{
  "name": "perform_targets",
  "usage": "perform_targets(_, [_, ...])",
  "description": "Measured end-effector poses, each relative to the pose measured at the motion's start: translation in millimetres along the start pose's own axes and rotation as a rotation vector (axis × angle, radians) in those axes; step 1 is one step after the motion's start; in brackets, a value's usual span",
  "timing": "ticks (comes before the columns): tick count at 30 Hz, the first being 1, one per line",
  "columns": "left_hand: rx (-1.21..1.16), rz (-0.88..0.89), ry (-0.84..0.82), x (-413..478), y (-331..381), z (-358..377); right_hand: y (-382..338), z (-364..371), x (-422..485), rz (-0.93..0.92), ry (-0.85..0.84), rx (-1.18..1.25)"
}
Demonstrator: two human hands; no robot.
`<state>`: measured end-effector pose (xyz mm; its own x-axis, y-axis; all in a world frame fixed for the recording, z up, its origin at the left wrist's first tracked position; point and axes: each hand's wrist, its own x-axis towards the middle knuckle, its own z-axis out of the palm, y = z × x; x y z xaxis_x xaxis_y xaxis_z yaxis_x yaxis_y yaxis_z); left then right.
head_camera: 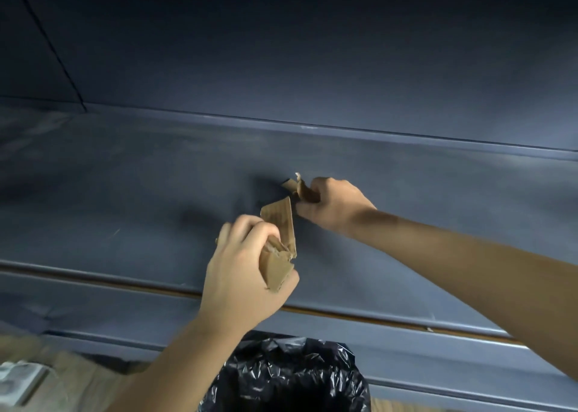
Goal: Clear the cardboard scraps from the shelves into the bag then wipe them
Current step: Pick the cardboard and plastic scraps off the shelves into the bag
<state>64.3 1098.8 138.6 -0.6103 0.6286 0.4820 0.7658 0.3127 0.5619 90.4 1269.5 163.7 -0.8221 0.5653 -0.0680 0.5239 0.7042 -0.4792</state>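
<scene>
A dusty grey-blue shelf [156,192] stretches across the view. My left hand [240,274] grips a bunch of brown cardboard scraps [280,242] above the shelf's front part; one ridged piece sticks up from the fist. Farther back, my right hand [331,206] pinches smaller cardboard scraps [301,189] lying on the shelf surface. Below the shelf's front edge stands a black plastic bag [287,377], its mouth open, directly under my left forearm.
The shelf's raised front lip [406,317] runs diagonally across the lower view, with a lower grey rail [438,389] beneath it. A back wall [281,51] closes the shelf. Wooden floor and a pale object [18,380] show at the bottom left.
</scene>
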Motion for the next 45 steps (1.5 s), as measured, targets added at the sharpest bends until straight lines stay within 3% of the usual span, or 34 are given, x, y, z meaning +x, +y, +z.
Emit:
perform_targets(4, [-0.001, 0.006, -0.01, -6, 1, -12, -17, -10, 0, 0.023, 0.046, 0.036])
perform_targets(8, [0.012, 0.056, -0.042, -18, 0, -17, -22, 0, -4, -0.015, 0.025, -0.145])
perform_targets(15, [0.036, 0.035, -0.048, -22, -8, -15, -26, 18, 45, 0.107, -0.032, -0.207])
perform_targets(21, [0.083, 0.055, -0.056, -20, -16, -16, -23, 27, 48, 0.025, -0.004, -0.423])
perform_targets(28, [0.157, 0.104, -0.085, -7, -18, -9, -32, 27, 48, -0.029, 0.057, -0.302])
perform_targets(38, [0.239, 0.063, -0.081, 4, -23, -8, -36, 30, 43, -0.168, -0.006, -0.607])
perform_targets(45, [0.228, 0.071, -0.084, -3, -20, -14, -16, 31, -8, -0.264, 0.125, -0.608])
